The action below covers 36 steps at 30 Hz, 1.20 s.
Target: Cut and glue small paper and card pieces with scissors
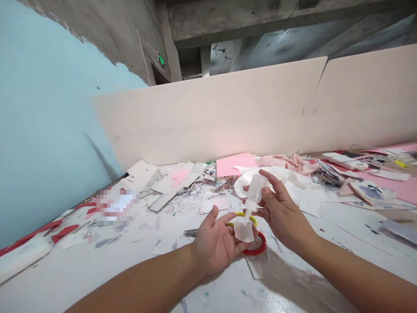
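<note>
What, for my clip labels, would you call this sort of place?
Probably a papercraft workspace in an unfinished building: scissors, scattered paper scraps and a bare concrete beam overhead.

Right hand (286, 215) holds a bottle (257, 188) nozzle-down at paper (244, 232) in the left hand (215, 244).

You're in what looks like a makeshift craft workshop: bare concrete beams (228, 21) cross the top of your frame, while paper scraps (195, 191) and scissors (262, 246) litter the white worktop (81, 269) across the lower half.
</note>
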Tool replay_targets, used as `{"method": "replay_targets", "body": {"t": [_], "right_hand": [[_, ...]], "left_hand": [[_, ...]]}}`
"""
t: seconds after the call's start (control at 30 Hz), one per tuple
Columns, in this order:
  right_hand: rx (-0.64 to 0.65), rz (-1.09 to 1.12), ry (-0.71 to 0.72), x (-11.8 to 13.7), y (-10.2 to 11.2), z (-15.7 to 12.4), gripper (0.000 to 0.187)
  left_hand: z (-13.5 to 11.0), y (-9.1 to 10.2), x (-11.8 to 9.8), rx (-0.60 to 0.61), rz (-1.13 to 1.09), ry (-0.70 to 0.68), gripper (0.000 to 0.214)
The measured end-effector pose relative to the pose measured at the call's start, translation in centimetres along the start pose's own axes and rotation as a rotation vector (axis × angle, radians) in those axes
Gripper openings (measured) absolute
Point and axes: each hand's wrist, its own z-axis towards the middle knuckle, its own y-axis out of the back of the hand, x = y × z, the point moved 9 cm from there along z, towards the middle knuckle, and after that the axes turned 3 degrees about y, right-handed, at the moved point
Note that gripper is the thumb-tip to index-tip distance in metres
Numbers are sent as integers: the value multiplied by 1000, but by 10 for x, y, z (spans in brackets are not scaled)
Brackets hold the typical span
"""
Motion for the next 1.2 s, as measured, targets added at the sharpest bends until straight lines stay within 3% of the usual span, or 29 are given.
{"method": "replay_targets", "body": {"t": [0.33,0.53,0.73,0.8,0.93,1.1,1.2], "right_hand": [[80,-97,87,9,-4,-4,51],[212,-270,153,14,-18,-13,48],[101,-272,419,40,-11,-27,48],[94,-294,412,36,-11,-26,46],[170,-261,225,12,-22,-22,43],[15,-148,511,34,-10,-29,44],[140,-237,415,20,-20,-25,39]], "left_hand": [[-2,-1,-1,18,-4,-19,73],[-5,-7,0,55,16,-21,70],[-6,-2,0,-50,26,-32,68],[-5,-1,-2,-64,16,-61,66],[-5,-3,-5,-32,-20,-112,62],[-4,4,-3,-81,-11,-89,68],[-3,2,-4,-33,21,-103,63]]}}
